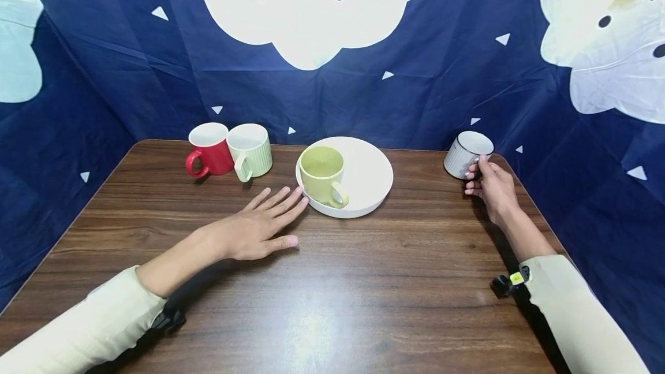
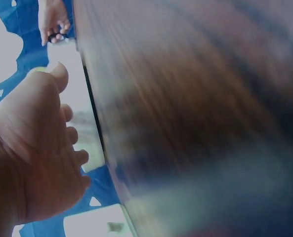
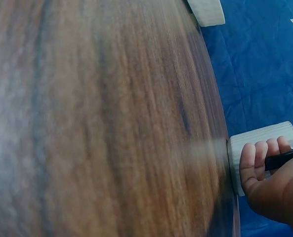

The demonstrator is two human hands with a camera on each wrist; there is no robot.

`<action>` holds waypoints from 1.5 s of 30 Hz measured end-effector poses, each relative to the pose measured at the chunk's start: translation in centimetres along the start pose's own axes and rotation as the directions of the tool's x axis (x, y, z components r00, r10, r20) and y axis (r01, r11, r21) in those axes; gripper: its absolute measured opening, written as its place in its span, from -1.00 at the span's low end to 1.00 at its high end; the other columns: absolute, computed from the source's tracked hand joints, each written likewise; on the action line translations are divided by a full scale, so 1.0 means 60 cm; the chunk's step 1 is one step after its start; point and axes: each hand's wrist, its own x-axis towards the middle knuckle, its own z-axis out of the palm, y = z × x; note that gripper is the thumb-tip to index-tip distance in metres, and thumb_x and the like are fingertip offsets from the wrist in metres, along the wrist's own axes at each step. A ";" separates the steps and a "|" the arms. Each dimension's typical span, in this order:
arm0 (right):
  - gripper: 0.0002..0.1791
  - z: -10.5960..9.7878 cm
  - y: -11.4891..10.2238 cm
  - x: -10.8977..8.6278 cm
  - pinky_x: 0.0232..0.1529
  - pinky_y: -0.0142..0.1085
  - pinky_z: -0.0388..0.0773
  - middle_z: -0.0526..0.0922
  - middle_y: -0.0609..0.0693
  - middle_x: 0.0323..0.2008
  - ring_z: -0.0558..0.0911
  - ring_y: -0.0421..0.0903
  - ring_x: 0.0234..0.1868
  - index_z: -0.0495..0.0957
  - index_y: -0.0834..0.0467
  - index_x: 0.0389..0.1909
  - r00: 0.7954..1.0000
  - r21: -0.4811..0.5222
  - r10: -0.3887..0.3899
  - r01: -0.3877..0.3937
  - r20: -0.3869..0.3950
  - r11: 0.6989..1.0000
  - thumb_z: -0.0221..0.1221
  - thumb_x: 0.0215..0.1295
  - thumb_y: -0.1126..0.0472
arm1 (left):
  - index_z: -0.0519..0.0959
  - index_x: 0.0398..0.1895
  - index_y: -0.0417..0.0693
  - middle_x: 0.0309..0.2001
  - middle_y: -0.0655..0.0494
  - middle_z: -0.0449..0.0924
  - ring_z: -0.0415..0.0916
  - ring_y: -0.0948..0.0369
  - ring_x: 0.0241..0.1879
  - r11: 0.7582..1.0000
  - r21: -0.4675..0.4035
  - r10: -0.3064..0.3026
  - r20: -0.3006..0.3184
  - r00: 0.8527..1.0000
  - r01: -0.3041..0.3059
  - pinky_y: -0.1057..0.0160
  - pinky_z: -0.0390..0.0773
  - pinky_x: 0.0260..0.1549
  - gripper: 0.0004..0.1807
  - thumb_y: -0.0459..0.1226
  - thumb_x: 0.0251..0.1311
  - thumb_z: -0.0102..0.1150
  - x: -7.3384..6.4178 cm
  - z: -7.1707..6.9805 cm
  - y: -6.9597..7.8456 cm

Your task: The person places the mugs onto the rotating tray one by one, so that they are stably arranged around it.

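Note:
My right hand [image 1: 493,186] grips a white ribbed mug [image 1: 458,157] with a dark rim, standing near the table's far right corner. In the right wrist view, the fingers curl at the mug's black handle [image 3: 282,159]. With its fingers spread, my left hand [image 1: 254,232] reaches over the table to the near left edge of a round white dish [image 1: 370,180]; whether the fingertips touch it I cannot tell. A yellow-green mug [image 1: 318,182] sits in the left part of that dish, its handle toward the front right.
A red mug [image 1: 218,157] with a white inside and a pale green ribbed mug [image 1: 261,157] stand side by side at the back left. Dark blue cloth [image 1: 358,103] with white cloud shapes hangs around the back and sides of the wooden table [image 1: 395,293].

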 end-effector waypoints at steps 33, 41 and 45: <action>-0.62 -0.001 -0.004 0.000 -0.46 -0.44 0.56 0.48 -0.20 -0.42 0.47 -0.28 -0.51 0.47 0.07 -0.25 0.999 -0.035 0.041 -0.042 -0.017 0.999 -0.10 0.89 0.05 | -0.06 0.91 0.08 0.91 0.01 -0.21 -0.19 -0.23 0.88 0.999 -0.034 0.008 -0.021 1.000 -0.009 -0.46 -0.21 0.79 -0.11 0.21 0.77 -0.04 0.004 0.000 0.004; -0.55 -0.004 -0.010 0.006 -0.48 -0.42 0.48 0.46 -0.21 -0.46 0.39 -0.24 -0.49 0.57 0.04 -0.27 0.997 -0.045 0.068 -0.068 0.018 0.997 -0.11 0.87 -0.03 | -0.08 0.91 0.10 0.91 0.03 -0.27 -0.22 -0.20 0.88 0.999 -0.038 -0.010 -0.014 1.000 0.010 -0.45 -0.23 0.80 -0.09 0.22 0.76 -0.02 0.004 -0.002 0.000; -0.50 -0.005 -0.012 0.006 -0.50 -0.42 0.47 0.48 -0.21 -0.48 0.40 -0.24 -0.50 0.62 0.02 -0.26 0.997 -0.043 0.064 -0.063 0.035 0.997 -0.11 0.88 -0.10 | -0.08 0.91 0.12 0.91 0.02 -0.28 -0.24 -0.19 0.89 0.998 -0.058 -0.015 -0.010 1.000 0.014 -0.46 -0.25 0.80 -0.09 0.22 0.75 -0.01 0.004 -0.004 0.000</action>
